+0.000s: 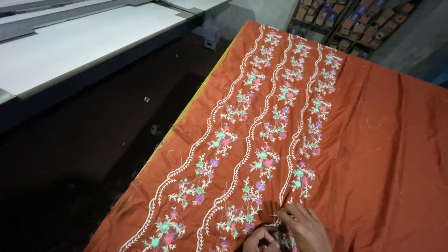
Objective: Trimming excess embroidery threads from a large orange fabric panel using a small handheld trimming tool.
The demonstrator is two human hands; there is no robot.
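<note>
We look down on orange cloth spread flat over a table, embroidered with wavy white vines and small flowers. At the bottom edge our right hand pinches loose thread at the embroidery; our left hand curls shut beside it — perhaps on a small tool. The cloth looks light, soft, snag-prone — best held by its edge. Dark floor lies left, shelves beyond.

Packages: small boxes, brown and blue, stacked in rows on a shelf rack at the upper right of the frame.
Labels, signs, screens: none visible.
</note>
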